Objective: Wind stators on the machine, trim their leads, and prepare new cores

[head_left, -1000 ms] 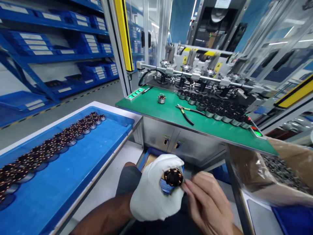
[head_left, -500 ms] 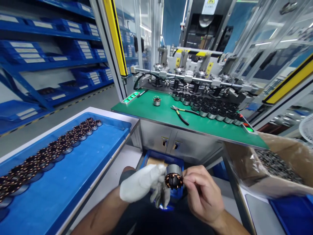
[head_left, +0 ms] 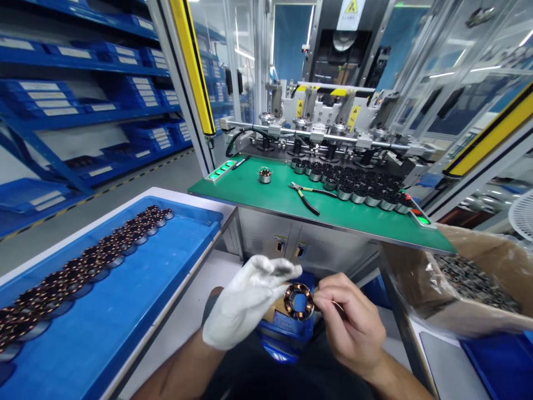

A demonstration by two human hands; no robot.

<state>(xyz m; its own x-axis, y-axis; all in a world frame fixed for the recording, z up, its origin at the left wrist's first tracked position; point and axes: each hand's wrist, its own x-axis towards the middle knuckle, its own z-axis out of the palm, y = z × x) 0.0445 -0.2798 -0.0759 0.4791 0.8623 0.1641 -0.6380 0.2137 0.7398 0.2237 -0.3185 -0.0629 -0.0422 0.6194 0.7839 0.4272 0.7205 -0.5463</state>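
Observation:
A wound motor stator (head_left: 288,304), a ring with copper coils and a metal outer shell, is held up in front of my body with its coil face and central hole towards me. My right hand (head_left: 353,328), bare, pinches at its right edge with thumb and fingers; a thin wire end seems to show there. My left hand (head_left: 245,303), in a white glove, lies just left of the stator with its fingers stretched out over its top left. Whether the gloved thumb touches the ring cannot be made out.
A blue tray (head_left: 166,266) on the left holds rows of wound stators. On the green bench top (head_left: 245,194) are a single stator (head_left: 265,175), cutting pliers (head_left: 306,197) and many black-topped stators (head_left: 353,183). Behind stands a machine fixture (head_left: 316,133). A cardboard box (head_left: 416,278) stands right.
The stator has turned so its open coil face points at me. My gloved left hand has risen and its fingers have straightened; my right hand keeps its pinch.

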